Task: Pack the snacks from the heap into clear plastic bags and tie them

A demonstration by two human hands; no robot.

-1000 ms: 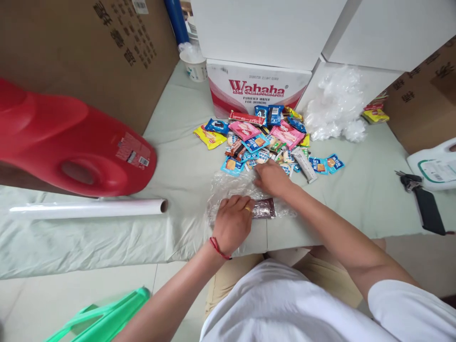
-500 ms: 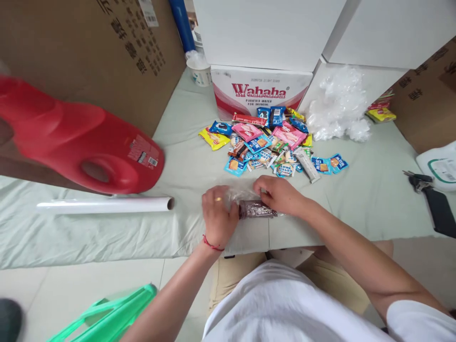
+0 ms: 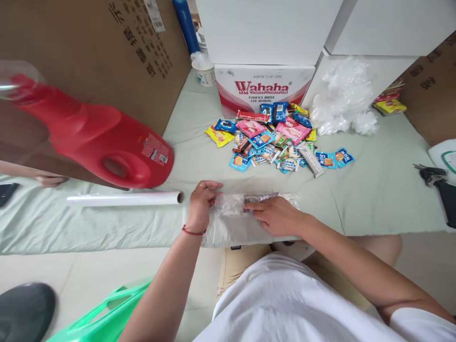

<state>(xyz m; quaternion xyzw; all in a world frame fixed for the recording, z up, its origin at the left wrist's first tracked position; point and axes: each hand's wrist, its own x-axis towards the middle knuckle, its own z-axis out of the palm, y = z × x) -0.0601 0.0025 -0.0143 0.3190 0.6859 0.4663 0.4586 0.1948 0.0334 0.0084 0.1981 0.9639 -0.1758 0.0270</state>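
A brown-wrapped snack packet (image 3: 261,196) lies at the front of the cloth-covered table, partly hidden by my right hand. Clear plastic film (image 3: 228,228) spreads around and over it, down to the table's front edge. At the film's left end, my left hand (image 3: 202,204) pinches its edge between thumb and fingers, the index finger stretched out. My right hand (image 3: 280,216) rests on the packet, fingers extended and pressing down, pointing left. Whether those fingers also hold some film is hard to see.
Behind my hands sits a pile of small wrapped snacks (image 3: 274,137), before a Wahaha carton (image 3: 263,88). Crumpled clear plastic (image 3: 342,99) is right of it. To the left are a white roll (image 3: 124,198) and a red jug (image 3: 121,142). Another person's hand (image 3: 52,181) shows far left.
My left hand has moved left, drawing the film out flat. My right hand has come down onto the packet with fingers extended. Another person's hand and a phone now show at far left.
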